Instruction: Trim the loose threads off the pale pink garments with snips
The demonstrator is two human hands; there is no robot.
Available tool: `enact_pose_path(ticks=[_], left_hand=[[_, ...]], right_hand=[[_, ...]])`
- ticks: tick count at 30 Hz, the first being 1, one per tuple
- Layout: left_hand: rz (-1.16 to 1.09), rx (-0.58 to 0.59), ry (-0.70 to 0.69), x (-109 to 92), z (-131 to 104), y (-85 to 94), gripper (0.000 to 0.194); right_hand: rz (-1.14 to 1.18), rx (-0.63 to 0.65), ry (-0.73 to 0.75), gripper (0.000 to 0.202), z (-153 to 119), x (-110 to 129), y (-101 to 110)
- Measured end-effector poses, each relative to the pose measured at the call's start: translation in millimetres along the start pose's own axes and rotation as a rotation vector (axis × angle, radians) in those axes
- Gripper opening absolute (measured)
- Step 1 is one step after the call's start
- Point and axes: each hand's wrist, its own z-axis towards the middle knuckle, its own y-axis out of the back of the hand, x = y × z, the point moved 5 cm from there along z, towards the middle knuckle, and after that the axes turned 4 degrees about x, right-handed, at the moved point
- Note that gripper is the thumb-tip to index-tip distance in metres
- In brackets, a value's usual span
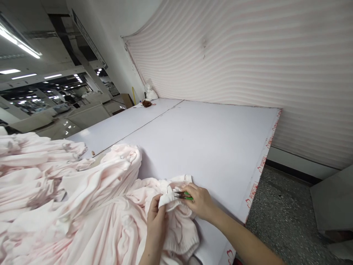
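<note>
My left hand [156, 217] pinches the white edge of a pale pink garment [180, 232] near the front of the table. In my right hand [200, 201] is a pair of small green-handled thread snips [182, 195]. Their dark blades point left and lie against the white cloth beside my left fingertips. The garment's ribbed cuff hangs below my hands. Whether a thread lies between the blades is too small to tell.
Heaped pink and white garments [68, 198] cover the left side of the pale table [215, 143]. A striped cloth [242, 55] hangs behind it. A small brown bundle [147, 103] and a white plastic bag [150, 92] sit at the far corner. Speckled floor [284, 209] shows at right.
</note>
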Motion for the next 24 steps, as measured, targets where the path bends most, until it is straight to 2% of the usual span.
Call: enact_pose_path(ticks=[3,6,11,14,18,21,24], left_hand=[[-0.066,0.03,-0.063,1,-2,-2.0,0.037],[-0.02,0.078,-0.116,-1,-3,-3.9,0.032],[0.131,0.145,-0.263,-11,0,-4.0,0.022],[0.189,0.195,-0.289,-13,2,-4.7,0.02],[0.113,0.215,-0.201,-2,5,-1.8,0.026],[-0.021,0.171,-0.074,9,2,-1.3,0.033],[-0.075,0.137,-0.027,9,-3,-8.2,0.034]], right_hand=[[0.091,0.041,0.03,0.027,-6,16,5],[0.067,0.012,0.055,0.025,-5,30,7],[0.042,0.023,0.075,0.021,1,36,6],[0.053,0.021,0.095,0.017,3,35,9],[0.124,0.034,0.097,0.016,3,30,10],[0.126,-0.015,0.08,0.019,0,26,11],[0.096,-0.006,0.079,0.024,-5,27,9]])
